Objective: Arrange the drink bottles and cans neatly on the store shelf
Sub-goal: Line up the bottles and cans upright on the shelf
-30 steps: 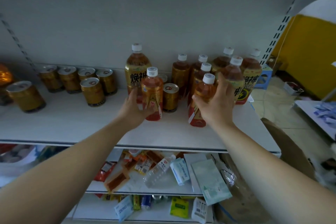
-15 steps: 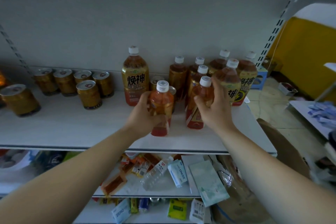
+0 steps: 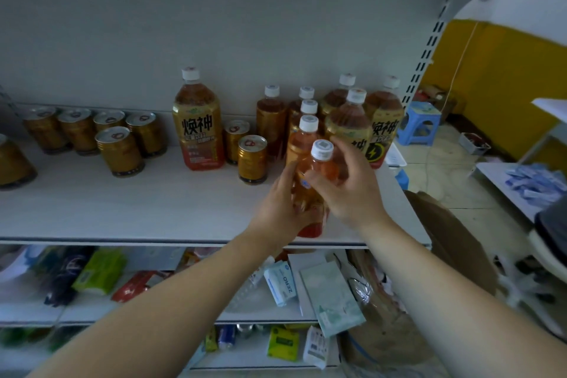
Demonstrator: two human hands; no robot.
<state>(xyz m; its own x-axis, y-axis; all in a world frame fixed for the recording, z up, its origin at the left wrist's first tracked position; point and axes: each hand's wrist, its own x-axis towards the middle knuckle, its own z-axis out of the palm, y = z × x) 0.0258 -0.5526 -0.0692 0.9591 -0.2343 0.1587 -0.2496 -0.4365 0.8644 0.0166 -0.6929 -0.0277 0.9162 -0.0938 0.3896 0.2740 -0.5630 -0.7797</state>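
A small orange tea bottle (image 3: 319,170) with a white cap stands near the front edge of the white shelf (image 3: 122,209). My left hand (image 3: 280,207) grips its lower body from the left. My right hand (image 3: 348,187) curls round its shoulder from the right, thumb on the front. Directly behind it a row of similar small bottles (image 3: 306,132) runs toward the back wall. Large yellow-labelled bottles (image 3: 348,123) stand to the right of that row, and one large bottle (image 3: 198,124) stands apart at the centre. Two gold cans (image 3: 252,159) sit between it and the row.
Several more gold cans (image 3: 119,152) are grouped at the shelf's left. Lower shelves hold loose packets and boxes (image 3: 280,282). A brown cardboard box (image 3: 445,239) stands on the floor at the right, a blue stool (image 3: 418,123) beyond it.
My left hand has carried the small bottle rightward to the front of the bottle row. My right hand has left the row's front bottle and now grips the carried one.
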